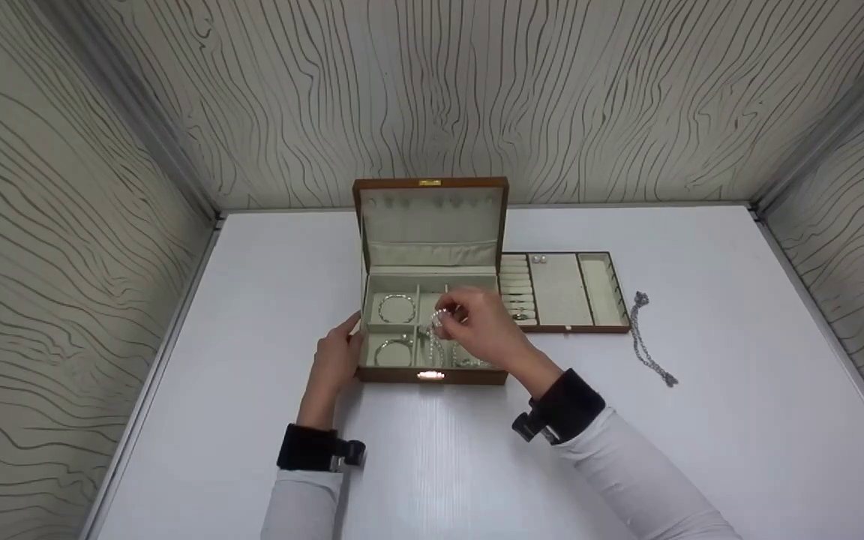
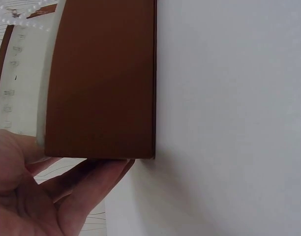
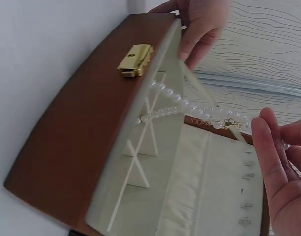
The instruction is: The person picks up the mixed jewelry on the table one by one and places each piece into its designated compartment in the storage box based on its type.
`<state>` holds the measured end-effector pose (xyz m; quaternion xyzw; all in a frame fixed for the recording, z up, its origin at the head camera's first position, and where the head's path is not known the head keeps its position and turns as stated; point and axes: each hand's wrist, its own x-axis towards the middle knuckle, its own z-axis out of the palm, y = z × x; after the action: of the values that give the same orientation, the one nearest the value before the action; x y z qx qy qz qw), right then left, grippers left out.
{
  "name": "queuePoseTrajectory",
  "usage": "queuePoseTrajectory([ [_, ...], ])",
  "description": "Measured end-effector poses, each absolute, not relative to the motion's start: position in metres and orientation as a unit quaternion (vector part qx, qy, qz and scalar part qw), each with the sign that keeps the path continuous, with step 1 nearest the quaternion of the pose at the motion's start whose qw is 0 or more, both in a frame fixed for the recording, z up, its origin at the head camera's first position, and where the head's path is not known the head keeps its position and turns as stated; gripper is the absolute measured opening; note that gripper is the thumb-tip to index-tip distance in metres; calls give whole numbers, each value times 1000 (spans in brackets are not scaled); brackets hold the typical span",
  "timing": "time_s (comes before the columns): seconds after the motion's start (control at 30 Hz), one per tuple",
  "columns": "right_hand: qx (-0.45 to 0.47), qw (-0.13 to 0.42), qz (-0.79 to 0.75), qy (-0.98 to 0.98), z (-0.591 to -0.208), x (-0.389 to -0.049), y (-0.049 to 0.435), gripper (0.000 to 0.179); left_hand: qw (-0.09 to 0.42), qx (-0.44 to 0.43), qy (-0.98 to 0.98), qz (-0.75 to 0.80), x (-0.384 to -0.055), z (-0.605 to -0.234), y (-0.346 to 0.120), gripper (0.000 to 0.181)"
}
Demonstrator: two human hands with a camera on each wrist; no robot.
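A brown jewelry box (image 1: 432,375) stands with its lid (image 1: 432,217) raised. My right hand (image 1: 481,322) pinches a strand of white pearls (image 3: 204,110) between thumb and fingers. The strand, with a gold-coloured clasp (image 3: 231,123), hangs over the box's middle compartments. On the box's left side, my left hand (image 1: 337,360) grips the wall, its thumb by the rim and its fingers against the outside. One bracelet (image 1: 397,308) lies in the back left compartment and another (image 1: 393,351) in the front left. Some jewelry (image 1: 469,361) in the front right is partly hidden.
Right of the box lies a shallow tray (image 1: 604,328) with ring rolls (image 1: 516,281) and a pair of pearl earrings (image 1: 539,259). A silver chain (image 1: 649,352) is on the white table (image 1: 739,300) beyond it. Patterned walls (image 1: 439,97) border the table's back and sides.
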<state>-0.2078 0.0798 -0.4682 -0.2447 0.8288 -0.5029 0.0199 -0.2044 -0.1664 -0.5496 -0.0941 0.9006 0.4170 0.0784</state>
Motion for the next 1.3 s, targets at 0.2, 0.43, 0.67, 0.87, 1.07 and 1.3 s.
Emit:
queuePoseTrajectory([
  [0.2,-235,63,-481,843,-483,-211,84,11,82,-98,900,417,-205,-550,-166,44],
  [0.43,-233,42,-395,888,-492,-212,89,13,78,-97,901,416,-204,-550,-166,44],
  [0.67,-240,-7,-290,926,-498,-215,91,13,77,-95,903,413,-205,-550,-167,44],
  [0.87,-283,-31,-267,921,-511,-217,89,12,73,-93,902,414,-204,-550,-166,43],
  [1.07,-314,0,-308,898,-520,-222,87,18,80,-99,899,419,-204,-549,-166,44],
  [1.3,-339,26,-277,899,-529,-225,83,16,80,-96,900,418,-204,-549,-166,44],
])
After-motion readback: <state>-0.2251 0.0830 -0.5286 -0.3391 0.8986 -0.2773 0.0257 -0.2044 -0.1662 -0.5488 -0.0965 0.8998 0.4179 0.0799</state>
